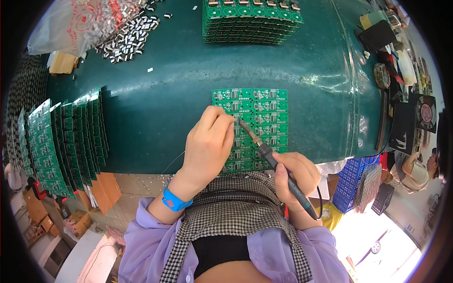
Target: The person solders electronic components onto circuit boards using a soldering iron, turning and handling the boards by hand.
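Note:
A green circuit board panel, split into several small identical boards, lies flat on the green work mat in front of me. My right hand grips a soldering iron by its dark handle, and the metal tip reaches onto the panel's left half. Close to that tip, the fingers of my left hand are pinched together over the panel's left edge. A thin strand of solder wire trails out below this hand; its end at the fingertips is hidden. The iron's cord loops by my right wrist.
Tall stacked circuit panels stand at the left edge, with another stack at the far side. Small metal-and-black components lie heaped beside a clear plastic bag. A blue crate stands right of the table.

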The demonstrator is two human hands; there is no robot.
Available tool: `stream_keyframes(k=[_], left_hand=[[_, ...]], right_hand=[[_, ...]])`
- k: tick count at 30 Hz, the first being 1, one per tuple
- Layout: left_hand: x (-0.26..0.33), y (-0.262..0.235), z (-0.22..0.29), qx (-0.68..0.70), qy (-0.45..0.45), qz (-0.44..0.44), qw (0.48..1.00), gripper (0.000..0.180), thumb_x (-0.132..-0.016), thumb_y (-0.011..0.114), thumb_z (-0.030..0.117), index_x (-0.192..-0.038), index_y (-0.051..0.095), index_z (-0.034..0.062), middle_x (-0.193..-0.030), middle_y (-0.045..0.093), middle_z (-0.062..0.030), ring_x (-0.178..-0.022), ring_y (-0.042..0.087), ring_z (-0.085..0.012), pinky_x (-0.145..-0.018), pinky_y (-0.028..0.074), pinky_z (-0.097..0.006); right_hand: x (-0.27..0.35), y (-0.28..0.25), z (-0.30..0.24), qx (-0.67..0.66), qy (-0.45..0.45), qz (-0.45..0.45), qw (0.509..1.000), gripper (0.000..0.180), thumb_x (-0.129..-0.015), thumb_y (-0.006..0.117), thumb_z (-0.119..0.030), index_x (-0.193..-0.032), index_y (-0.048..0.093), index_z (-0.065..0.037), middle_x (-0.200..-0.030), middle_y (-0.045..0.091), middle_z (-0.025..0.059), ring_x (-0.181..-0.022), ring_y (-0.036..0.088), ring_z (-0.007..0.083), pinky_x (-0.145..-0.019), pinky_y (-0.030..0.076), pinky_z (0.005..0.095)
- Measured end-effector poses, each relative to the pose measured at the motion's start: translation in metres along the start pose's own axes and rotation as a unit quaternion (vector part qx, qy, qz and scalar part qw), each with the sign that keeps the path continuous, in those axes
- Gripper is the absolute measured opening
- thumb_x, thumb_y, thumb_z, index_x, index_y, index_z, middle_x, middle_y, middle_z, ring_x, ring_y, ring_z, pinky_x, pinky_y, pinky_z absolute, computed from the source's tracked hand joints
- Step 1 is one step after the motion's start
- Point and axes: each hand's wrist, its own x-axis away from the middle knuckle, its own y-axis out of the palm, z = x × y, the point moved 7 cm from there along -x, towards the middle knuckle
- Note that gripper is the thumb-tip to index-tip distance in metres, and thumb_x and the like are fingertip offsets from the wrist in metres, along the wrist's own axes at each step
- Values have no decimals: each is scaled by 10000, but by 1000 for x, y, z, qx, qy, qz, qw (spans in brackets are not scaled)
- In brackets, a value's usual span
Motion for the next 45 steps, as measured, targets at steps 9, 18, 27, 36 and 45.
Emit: stream_keyframes(k=[9, 18, 27, 36, 45], left_hand=[[10, -7, 6, -53, 2, -13, 999, 110, -762, 689, -12, -845, 622, 16, -845, 572, -63, -582, 551, -181, -508, 439, -296], [16, -4, 7, 7, -1, -15, 1000, 120, -769, 653, -24, -866, 588, -2, -863, 578, -100, -643, 592, -220, -555, 476, -305], [21, -4, 16, -118, 23, -50, 991, 92, -766, 666, -30, -840, 634, 15, -842, 582, -77, -671, 604, -231, -562, 484, -316], [27, -9, 13, -10, -13, -18, 1000, 106, -769, 678, -18, -832, 596, 6, -838, 592, -91, -657, 595, -217, -553, 472, -302], [39, -14, 15, 7, -25, -3, 1000, 112, -781, 640, -46, -873, 596, -1, -859, 609, -94, -646, 581, -209, -551, 461, -295]], right_hand=[[9, -10, -6, 5, -7, 9, 1000, 173, -687, 626, 27, -855, 669, 27, -681, 643, 113, -530, 621, 221, -476, 490, 294], [15, -5, -6, -1, -2, 4, 1000, 156, -681, 578, 4, -814, 648, 45, -659, 627, 141, -536, 599, 240, -490, 472, 309], [22, -5, -11, 4, -24, 4, 1000, 160, -693, 627, 7, -846, 668, 29, -672, 636, 110, -532, 623, 223, -470, 490, 293], [28, -14, -12, 2, -30, 22, 999, 184, -684, 626, 15, -861, 671, 33, -667, 631, 107, -520, 609, 221, -476, 486, 293], [33, -13, -11, 3, -29, 21, 999, 177, -681, 626, 14, -851, 673, 36, -667, 636, 101, -541, 620, 220, -494, 493, 287]])
